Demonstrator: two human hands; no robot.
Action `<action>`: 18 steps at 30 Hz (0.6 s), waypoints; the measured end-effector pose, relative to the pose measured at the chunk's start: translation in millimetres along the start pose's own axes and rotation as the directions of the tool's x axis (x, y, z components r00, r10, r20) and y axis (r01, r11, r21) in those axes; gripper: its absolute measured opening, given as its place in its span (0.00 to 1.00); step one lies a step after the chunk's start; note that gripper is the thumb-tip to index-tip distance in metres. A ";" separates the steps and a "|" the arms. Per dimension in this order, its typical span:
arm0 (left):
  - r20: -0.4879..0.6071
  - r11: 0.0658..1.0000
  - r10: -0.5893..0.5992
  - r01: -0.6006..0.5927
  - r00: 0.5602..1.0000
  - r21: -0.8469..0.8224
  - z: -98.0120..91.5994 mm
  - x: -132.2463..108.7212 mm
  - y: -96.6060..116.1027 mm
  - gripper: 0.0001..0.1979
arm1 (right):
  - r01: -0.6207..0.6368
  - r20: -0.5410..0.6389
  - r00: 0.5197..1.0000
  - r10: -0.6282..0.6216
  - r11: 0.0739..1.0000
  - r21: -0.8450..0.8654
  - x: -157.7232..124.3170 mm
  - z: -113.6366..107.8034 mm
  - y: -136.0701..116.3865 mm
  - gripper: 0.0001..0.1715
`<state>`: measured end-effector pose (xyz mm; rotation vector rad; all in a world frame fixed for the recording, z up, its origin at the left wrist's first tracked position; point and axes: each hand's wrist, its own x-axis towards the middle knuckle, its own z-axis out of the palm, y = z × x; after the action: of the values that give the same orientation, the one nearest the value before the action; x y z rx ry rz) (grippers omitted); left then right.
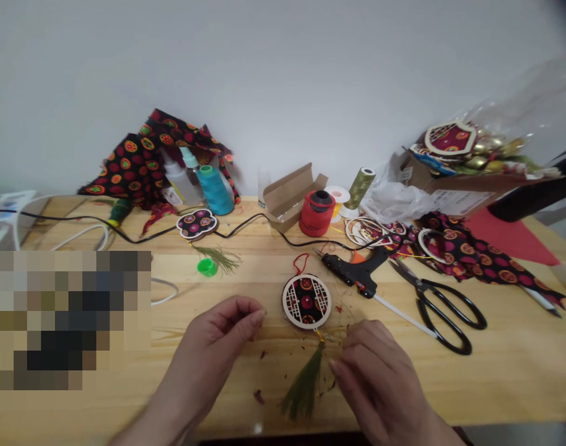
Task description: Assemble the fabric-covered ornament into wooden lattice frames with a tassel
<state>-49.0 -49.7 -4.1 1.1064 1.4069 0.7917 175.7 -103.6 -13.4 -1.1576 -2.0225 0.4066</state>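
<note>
A round ornament with dark patterned fabric and pale lattice lies on the wooden table, a red loop at its top. From its lower edge a green tassel spreads toward the front. To the left, my left hand has thumb and forefinger pressed together; anything between them is too small to make out. My right hand is just right of the tassel, its fingers curled together, and whatever they may hold is hidden. Neither hand visibly touches the ornament.
Behind my right hand lie a black glue gun and black-handled scissors. A flower-shaped ornament, a green cap, a blue thread cone and a red spool stand farther back. A cardboard box is at right.
</note>
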 end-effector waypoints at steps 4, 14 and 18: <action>0.042 0.999 0.009 -0.008 0.999 -0.035 4.2 -1.8 -0.5 0.18 | -0.020 0.093 0.996 0.014 0.998 0.064 -2.1 -3.1 -2.3 0.12; 0.047 0.979 -0.100 0.106 0.994 -0.173 13.8 -5.9 1.7 0.19 | -0.219 -0.137 0.969 0.205 0.971 -0.096 -2.5 8.7 12.3 0.16; 0.062 0.960 -0.161 0.171 0.985 -0.220 17.5 -10.0 7.6 0.21 | -0.263 -0.124 0.960 0.252 0.961 -0.082 5.4 10.3 14.3 0.18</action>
<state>-31.1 -58.6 3.7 0.8159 1.3187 0.7789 174.9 -90.4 -26.3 -1.4797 -1.8166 0.3636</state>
